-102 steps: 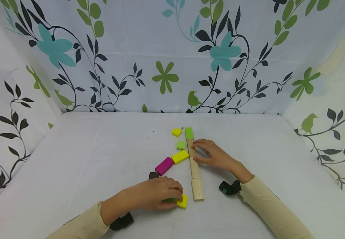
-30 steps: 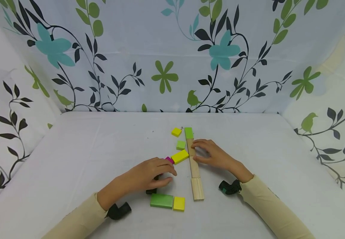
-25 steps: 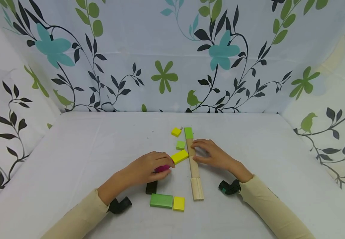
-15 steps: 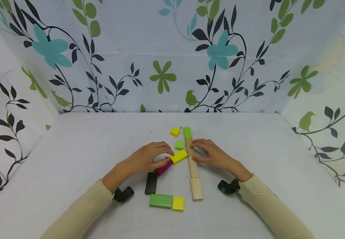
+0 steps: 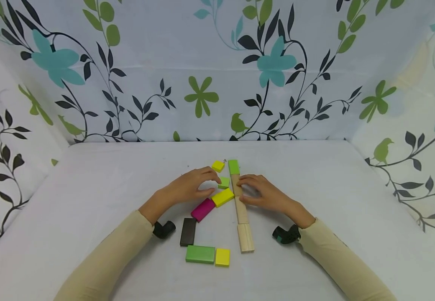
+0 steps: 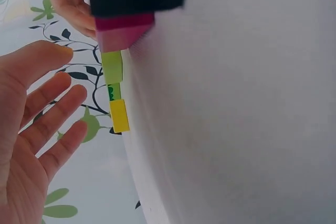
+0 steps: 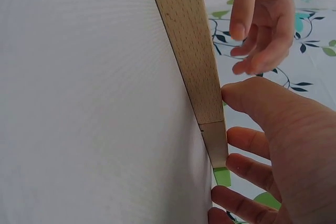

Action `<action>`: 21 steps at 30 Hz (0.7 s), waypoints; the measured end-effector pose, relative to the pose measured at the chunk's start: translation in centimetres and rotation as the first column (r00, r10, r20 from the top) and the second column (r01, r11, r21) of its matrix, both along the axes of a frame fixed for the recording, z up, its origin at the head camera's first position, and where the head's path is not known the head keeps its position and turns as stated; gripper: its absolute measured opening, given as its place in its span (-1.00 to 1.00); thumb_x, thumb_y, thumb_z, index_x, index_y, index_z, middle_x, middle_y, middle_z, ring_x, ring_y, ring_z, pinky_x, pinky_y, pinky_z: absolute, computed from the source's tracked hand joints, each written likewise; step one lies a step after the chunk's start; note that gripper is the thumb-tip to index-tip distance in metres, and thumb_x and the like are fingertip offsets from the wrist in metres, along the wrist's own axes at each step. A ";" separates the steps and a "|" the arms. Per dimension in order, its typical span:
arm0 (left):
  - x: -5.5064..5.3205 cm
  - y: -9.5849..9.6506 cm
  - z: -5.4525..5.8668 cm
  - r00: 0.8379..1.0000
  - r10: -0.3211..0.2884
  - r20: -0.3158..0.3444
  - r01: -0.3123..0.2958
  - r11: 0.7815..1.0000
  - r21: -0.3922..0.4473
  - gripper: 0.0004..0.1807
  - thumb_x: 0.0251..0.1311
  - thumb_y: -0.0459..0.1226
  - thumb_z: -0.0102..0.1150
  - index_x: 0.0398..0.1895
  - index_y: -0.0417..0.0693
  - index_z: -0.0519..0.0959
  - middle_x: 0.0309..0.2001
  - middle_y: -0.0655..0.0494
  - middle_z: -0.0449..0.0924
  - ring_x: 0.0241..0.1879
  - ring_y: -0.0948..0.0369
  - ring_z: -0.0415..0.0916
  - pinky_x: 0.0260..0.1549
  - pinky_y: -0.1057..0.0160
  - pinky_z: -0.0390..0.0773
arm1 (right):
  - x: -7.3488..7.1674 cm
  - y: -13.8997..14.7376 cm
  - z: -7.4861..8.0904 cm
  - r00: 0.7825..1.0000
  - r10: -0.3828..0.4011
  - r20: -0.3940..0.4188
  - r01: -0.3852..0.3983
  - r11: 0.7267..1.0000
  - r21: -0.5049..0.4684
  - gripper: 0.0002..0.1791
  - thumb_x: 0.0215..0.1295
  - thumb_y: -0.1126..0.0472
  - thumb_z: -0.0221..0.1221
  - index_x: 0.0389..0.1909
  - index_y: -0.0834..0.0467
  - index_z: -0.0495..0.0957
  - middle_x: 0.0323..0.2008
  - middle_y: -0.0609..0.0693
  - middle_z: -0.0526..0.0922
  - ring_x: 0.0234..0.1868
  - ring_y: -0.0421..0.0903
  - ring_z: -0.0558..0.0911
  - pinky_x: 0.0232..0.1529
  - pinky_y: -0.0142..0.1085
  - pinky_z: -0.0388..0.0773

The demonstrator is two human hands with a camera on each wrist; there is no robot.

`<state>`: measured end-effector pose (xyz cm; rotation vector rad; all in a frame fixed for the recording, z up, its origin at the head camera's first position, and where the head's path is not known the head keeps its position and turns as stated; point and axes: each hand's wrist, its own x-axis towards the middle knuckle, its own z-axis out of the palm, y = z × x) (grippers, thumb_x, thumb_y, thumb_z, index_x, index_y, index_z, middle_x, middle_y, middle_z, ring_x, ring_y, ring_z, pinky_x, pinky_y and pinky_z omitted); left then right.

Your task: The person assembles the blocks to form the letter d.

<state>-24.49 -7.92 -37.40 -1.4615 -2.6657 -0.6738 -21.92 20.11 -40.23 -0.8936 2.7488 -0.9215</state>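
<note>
My left hand [image 5: 187, 185] hovers with fingers bent and parted, fingertips beside a small light green block [image 5: 223, 182]; the left wrist view shows nothing in its grasp. Right of it, a row of plain wooden blocks [image 5: 241, 211] runs away from me, ending in a light green block [image 5: 234, 167]. Loosely curved, my right hand [image 5: 265, 195] has its thumb and fingertips [image 7: 231, 95] along the row's right side. From the row a yellow block [image 5: 223, 197], a magenta block [image 5: 203, 210] and a dark block [image 5: 188, 232] slant toward me.
Close to me lie a green block [image 5: 200, 254] and a yellow block [image 5: 222, 257], side by side. Farther off, a small yellow block [image 5: 218, 166] sits left of the row's end. White cloth [image 5: 296, 267] covers the table; a patterned sheet [image 5: 142, 50] hangs behind.
My left hand has moved from the near green and yellow blocks, past the dark and magenta ones, forward to the small light green block. My right hand keeps its place along the wooden row.
</note>
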 end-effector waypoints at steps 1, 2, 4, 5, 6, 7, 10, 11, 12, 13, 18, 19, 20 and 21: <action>-0.2 0.1 -0.1 1.000 0.004 0.007 -0.004 1.000 -0.004 -0.75 0.26 -0.30 0.23 -0.01 -0.12 0.60 0.00 0.04 0.52 0.00 0.12 0.51 0.09 0.18 0.52 | 0.0 0.0 0.1 1.000 -0.001 0.001 0.001 1.000 0.001 -0.48 0.28 0.04 0.27 0.21 0.14 0.48 0.33 0.11 0.39 0.33 0.11 0.30 0.33 0.05 0.26; -0.4 0.2 -0.1 1.000 0.007 0.013 -0.007 1.000 -0.010 -0.74 0.26 -0.30 0.23 0.00 -0.12 0.59 0.01 0.04 0.52 0.02 0.12 0.50 0.10 0.18 0.51 | 0.1 0.0 0.1 1.000 0.001 -0.002 -0.001 1.000 0.002 -0.48 0.28 0.04 0.27 0.21 0.14 0.48 0.33 0.11 0.39 0.33 0.11 0.31 0.33 0.06 0.26; -0.8 0.3 -0.2 1.000 0.012 0.028 -0.012 1.000 -0.022 -0.73 0.26 -0.30 0.23 0.02 -0.11 0.59 0.03 0.04 0.52 0.05 0.13 0.49 0.13 0.18 0.50 | 0.2 0.0 0.2 1.000 0.004 -0.008 -0.004 1.000 0.003 -0.48 0.29 0.03 0.27 0.21 0.15 0.48 0.32 0.12 0.39 0.33 0.12 0.31 0.33 0.07 0.26; -1.0 0.4 -0.3 0.999 0.012 0.036 -0.011 1.000 -0.028 -0.72 0.26 -0.29 0.23 0.02 -0.11 0.58 0.04 0.04 0.52 0.06 0.13 0.49 0.14 0.18 0.49 | 0.2 0.0 0.2 1.000 0.005 -0.009 -0.005 1.000 0.001 -0.48 0.29 0.03 0.26 0.21 0.15 0.48 0.32 0.12 0.39 0.33 0.13 0.30 0.33 0.08 0.26; -1.2 0.5 -0.3 0.999 0.009 0.042 -0.008 0.999 -0.033 -0.72 0.26 -0.29 0.22 0.03 -0.11 0.58 0.05 0.04 0.52 0.07 0.13 0.48 0.15 0.18 0.48 | 0.2 0.0 0.2 1.000 0.007 -0.010 -0.007 1.000 0.000 -0.48 0.29 0.03 0.26 0.21 0.15 0.48 0.32 0.13 0.39 0.33 0.14 0.30 0.33 0.09 0.25; -1.3 0.6 -0.4 0.999 0.010 0.052 -0.008 0.999 -0.040 -0.73 0.27 -0.29 0.22 0.03 -0.10 0.59 0.05 0.04 0.52 0.08 0.13 0.48 0.16 0.18 0.47 | 0.3 0.0 0.2 1.000 0.009 -0.013 -0.010 1.000 -0.002 -0.48 0.29 0.03 0.26 0.21 0.15 0.48 0.32 0.13 0.39 0.34 0.14 0.30 0.33 0.09 0.25; -1.6 0.8 -0.4 0.998 0.001 0.071 0.003 0.999 -0.053 -0.74 0.27 -0.30 0.21 0.02 -0.09 0.59 0.06 0.05 0.51 0.09 0.12 0.47 0.17 0.17 0.46 | 0.3 -0.1 0.2 1.000 0.012 -0.016 -0.012 1.000 -0.009 -0.49 0.29 0.04 0.26 0.20 0.15 0.48 0.32 0.13 0.39 0.34 0.14 0.30 0.32 0.09 0.25; -1.7 0.9 -0.4 0.997 -0.004 0.077 0.008 0.998 -0.054 -0.74 0.27 -0.31 0.21 0.01 -0.09 0.59 0.06 0.04 0.51 0.09 0.12 0.47 0.18 0.17 0.46 | 0.3 -0.1 0.2 1.000 0.012 -0.017 -0.012 1.000 -0.009 -0.49 0.29 0.04 0.26 0.20 0.15 0.48 0.32 0.13 0.39 0.33 0.14 0.30 0.32 0.09 0.26; -1.8 1.0 -0.5 0.997 -0.008 0.082 0.013 0.998 -0.056 -0.74 0.26 -0.32 0.20 0.01 -0.09 0.59 0.06 0.04 0.51 0.09 0.11 0.46 0.18 0.16 0.46 | 0.2 -0.1 0.2 1.000 0.013 -0.019 -0.013 1.000 -0.010 -0.49 0.29 0.03 0.26 0.20 0.15 0.49 0.32 0.13 0.39 0.33 0.14 0.30 0.32 0.09 0.26; -1.8 1.1 -0.5 0.996 -0.008 0.091 0.014 0.998 -0.059 -0.74 0.26 -0.32 0.20 0.01 -0.09 0.59 0.06 0.04 0.51 0.10 0.11 0.46 0.18 0.16 0.46 | 0.2 -0.1 0.2 1.000 0.013 -0.022 -0.014 1.000 -0.009 -0.49 0.30 0.03 0.26 0.20 0.15 0.49 0.32 0.13 0.40 0.33 0.15 0.31 0.32 0.09 0.26; -2.3 1.5 -0.7 0.994 0.005 0.114 0.005 0.996 -0.093 -0.71 0.26 -0.32 0.20 0.05 -0.10 0.58 0.09 0.04 0.50 0.12 0.10 0.45 0.19 0.15 0.44 | 0.1 0.0 0.0 1.000 0.012 -0.020 -0.012 1.000 -0.011 -0.49 0.29 0.03 0.26 0.20 0.15 0.49 0.32 0.13 0.39 0.34 0.14 0.30 0.32 0.09 0.26; -2.3 1.5 -0.8 0.993 0.013 0.117 -0.001 0.995 -0.102 -0.70 0.26 -0.31 0.20 0.06 -0.10 0.58 0.10 0.03 0.50 0.11 0.11 0.45 0.19 0.15 0.44 | 0.1 0.0 0.0 1.000 0.012 -0.020 -0.012 1.000 -0.011 -0.49 0.30 0.02 0.25 0.20 0.15 0.49 0.32 0.13 0.39 0.34 0.14 0.30 0.32 0.09 0.26; -2.4 1.6 -0.9 0.993 0.021 0.118 -0.008 0.994 -0.111 -0.70 0.27 -0.30 0.20 0.06 -0.10 0.57 0.10 0.03 0.49 0.11 0.11 0.45 0.19 0.15 0.44 | 0.1 0.0 0.0 1.000 0.012 -0.019 -0.012 1.000 -0.012 -0.49 0.30 0.02 0.25 0.20 0.14 0.49 0.32 0.13 0.39 0.34 0.14 0.30 0.32 0.09 0.26; -2.5 1.6 -0.9 0.992 0.030 0.122 -0.015 0.993 -0.118 -0.69 0.27 -0.29 0.20 0.07 -0.10 0.57 0.10 0.03 0.49 0.11 0.11 0.45 0.19 0.15 0.45 | 0.2 0.0 0.0 1.000 0.012 -0.019 -0.013 1.000 -0.014 -0.49 0.30 0.02 0.25 0.20 0.14 0.49 0.32 0.13 0.39 0.33 0.14 0.30 0.32 0.10 0.26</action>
